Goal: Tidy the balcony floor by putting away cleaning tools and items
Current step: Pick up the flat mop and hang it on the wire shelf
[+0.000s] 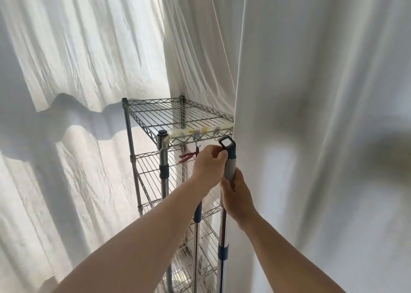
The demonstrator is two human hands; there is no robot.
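A long metal mop pole (223,230) with a grey grip and a blue-and-black hanging loop (227,143) at its top stands upright in front of a chrome wire rack (155,112). My right hand (235,195) grips the grey part of the handle from the right. My left hand (208,166) pinches the pole just under the loop, close to the hooks on the top shelf's front edge. Two other poles with blue collars (164,170) (197,212) hang or lean against the rack's front.
White curtains (311,114) hang close on the right and cover the rack's right side; more white fabric (66,70) fills the left. A red item (188,156) dangles from a hook under the top shelf. Lower wire shelves sit beneath.
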